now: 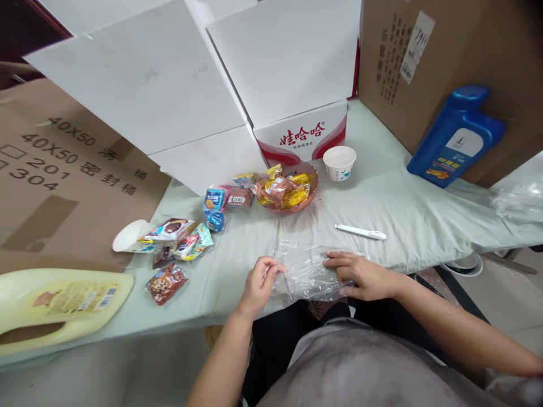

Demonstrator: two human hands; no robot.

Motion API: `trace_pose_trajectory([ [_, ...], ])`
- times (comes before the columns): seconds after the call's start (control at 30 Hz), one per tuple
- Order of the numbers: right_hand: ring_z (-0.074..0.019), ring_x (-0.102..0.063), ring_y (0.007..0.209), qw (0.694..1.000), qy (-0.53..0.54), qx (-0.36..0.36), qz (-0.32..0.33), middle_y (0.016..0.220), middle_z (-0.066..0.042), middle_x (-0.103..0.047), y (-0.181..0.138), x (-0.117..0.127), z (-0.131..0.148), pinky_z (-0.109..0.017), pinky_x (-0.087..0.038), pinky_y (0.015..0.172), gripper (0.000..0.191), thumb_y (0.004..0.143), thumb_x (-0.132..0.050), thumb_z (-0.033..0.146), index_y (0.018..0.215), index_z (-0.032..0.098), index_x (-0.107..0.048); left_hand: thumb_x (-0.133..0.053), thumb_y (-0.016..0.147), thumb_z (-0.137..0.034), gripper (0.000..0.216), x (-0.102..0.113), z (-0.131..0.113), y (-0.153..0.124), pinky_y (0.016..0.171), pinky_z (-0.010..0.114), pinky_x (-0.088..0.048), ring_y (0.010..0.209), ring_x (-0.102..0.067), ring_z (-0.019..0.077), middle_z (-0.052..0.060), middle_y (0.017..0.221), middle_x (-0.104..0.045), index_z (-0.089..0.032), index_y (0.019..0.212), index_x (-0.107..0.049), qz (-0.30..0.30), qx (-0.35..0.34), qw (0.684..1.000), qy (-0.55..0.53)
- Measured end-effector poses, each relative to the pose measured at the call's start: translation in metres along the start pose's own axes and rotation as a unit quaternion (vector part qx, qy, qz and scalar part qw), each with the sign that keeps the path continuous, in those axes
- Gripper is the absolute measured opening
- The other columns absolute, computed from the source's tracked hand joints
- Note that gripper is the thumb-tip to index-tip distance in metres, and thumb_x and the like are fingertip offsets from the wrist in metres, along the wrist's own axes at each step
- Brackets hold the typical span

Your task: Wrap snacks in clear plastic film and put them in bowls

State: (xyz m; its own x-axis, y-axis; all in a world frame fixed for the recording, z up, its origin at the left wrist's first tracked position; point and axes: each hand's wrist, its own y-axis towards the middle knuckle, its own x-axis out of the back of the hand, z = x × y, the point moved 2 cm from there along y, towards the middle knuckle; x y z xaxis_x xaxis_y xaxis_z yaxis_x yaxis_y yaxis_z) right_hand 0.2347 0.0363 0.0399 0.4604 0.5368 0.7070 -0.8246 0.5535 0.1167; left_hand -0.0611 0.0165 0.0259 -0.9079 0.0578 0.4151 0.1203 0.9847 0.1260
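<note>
Fingers of the right hand [362, 275] lay half-open on clear plastic film [307, 274] on the table [231, 268]; the left hand [259, 282], fingertips nearly meeting, rested at the film's left end, grip unclear. Beyond lay a white pen-shaped tool [360, 232].

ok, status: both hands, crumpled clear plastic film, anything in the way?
Left hand at left edge of film, grip unclear. Right hand on right side. Slim white tool beyond it, apparently not blocking.
</note>
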Motion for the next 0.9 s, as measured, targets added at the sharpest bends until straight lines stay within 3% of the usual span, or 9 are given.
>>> trace_pose_trajectory([
  [0.1, -0.0230, -0.050, 0.126, 0.997, 0.043, -0.018, -0.065, 0.126, -0.011, -0.061, -0.007, 0.006, -0.005, -0.042, -0.042, 0.103, 0.004, 0.085, -0.057, 0.020, 0.089, 0.019, -0.059, -0.049, 0.092, -0.039, 0.018, -0.014, 0.007, 0.018, 0.061, 0.027, -0.053, 0.068, -0.069, 0.0153, 0.004, 0.081, -0.071, -0.021, 0.091, -0.046, 0.007, 0.052, 0.998, -0.023],
  [0.2, -0.0197, -0.064, 0.096, 0.979, 0.067, -0.116, -0.152, 0.104, -0.009, -0.067, -0.021, 0.014, -0.021, -0.034, -0.052, 0.082, 0.011, 0.089, -0.051, 0.024, 0.096, 0.019, -0.058, -0.048, 0.090, -0.039, 0.018, -0.021, 0.011, 0.025, 0.050, 0.023, -0.048, 0.060, -0.067, 0.0138, 0.002, 0.079, -0.070, -0.021, 0.089, -0.046, -0.002, 0.094, 0.996, -0.005],
  [0.33, -0.0166, -0.061, 0.066, 0.956, 0.092, -0.213, -0.179, 0.075, -0.002, -0.064, -0.032, 0.022, -0.037, -0.028, -0.049, 0.060, 0.014, 0.088, -0.052, 0.032, 0.086, 0.019, -0.057, -0.045, 0.089, -0.036, 0.015, -0.021, 0.007, 0.021, 0.046, 0.022, -0.045, 0.053, -0.064, 0.0119, 0.002, 0.084, -0.070, -0.022, 0.087, -0.046, 0.009, 0.121, 0.991, 0.050],
  [0.53, -0.0218, -0.062, 0.094, 0.969, 0.132, -0.160, -0.134, 0.106, -0.008, -0.066, -0.019, 0.022, -0.028, -0.033, -0.049, 0.082, 0.034, 0.082, -0.064, 0.043, 0.106, 0.019, -0.060, -0.041, 0.091, -0.036, 0.013, -0.015, -0.003, 0.017, 0.049, 0.023, -0.046, 0.055, -0.064, 0.0121, 0.001, 0.090, -0.070, -0.023, 0.089, -0.043, 0.016, 0.148, 0.984, 0.100],
  [0.7, -0.0151, -0.058, 0.066, 0.958, 0.141, -0.203, -0.145, 0.069, -0.001, -0.061, -0.008, 0.012, -0.027, -0.028, -0.045, 0.063, 0.035, 0.095, -0.041, 0.045, 0.074, 0.020, -0.054, -0.038, 0.091, -0.033, 0.010, -0.010, -0.002, 0.025, 0.060, 0.027, -0.048, 0.053, -0.063, 0.0132, -0.001, 0.084, -0.070, -0.024, 0.090, -0.042, -0.028, 0.125, 0.974, 0.189],
  [0.8, -0.0151, -0.058, 0.068, 0.951, 0.126, -0.202, -0.195, 0.075, -0.001, -0.060, -0.010, 0.010, -0.029, -0.028, -0.045, 0.064, 0.021, 0.091, -0.047, 0.036, 0.081, 0.020, -0.055, -0.038, 0.092, -0.031, 0.008, -0.012, 0.001, 0.027, 0.059, 0.028, -0.045, 0.049, -0.061, 0.0139, -0.001, 0.084, -0.071, -0.024, 0.090, -0.041, -0.036, 0.107, 0.963, 0.243],
  [0.9, -0.0146, -0.060, 0.066, 0.940, 0.171, -0.198, -0.220, 0.080, -0.002, -0.060, -0.014, 0.010, -0.031, -0.027, -0.047, 0.062, 0.012, 0.087, -0.049, 0.029, 0.090, 0.019, -0.055, -0.039, 0.092, -0.030, 0.008, -0.015, 0.003, 0.027, 0.062, 0.028, -0.044, 0.064, -0.067, 0.0181, 0.001, 0.083, -0.071, -0.024, 0.091, -0.043, -0.058, 0.077, 0.953, 0.288],
])
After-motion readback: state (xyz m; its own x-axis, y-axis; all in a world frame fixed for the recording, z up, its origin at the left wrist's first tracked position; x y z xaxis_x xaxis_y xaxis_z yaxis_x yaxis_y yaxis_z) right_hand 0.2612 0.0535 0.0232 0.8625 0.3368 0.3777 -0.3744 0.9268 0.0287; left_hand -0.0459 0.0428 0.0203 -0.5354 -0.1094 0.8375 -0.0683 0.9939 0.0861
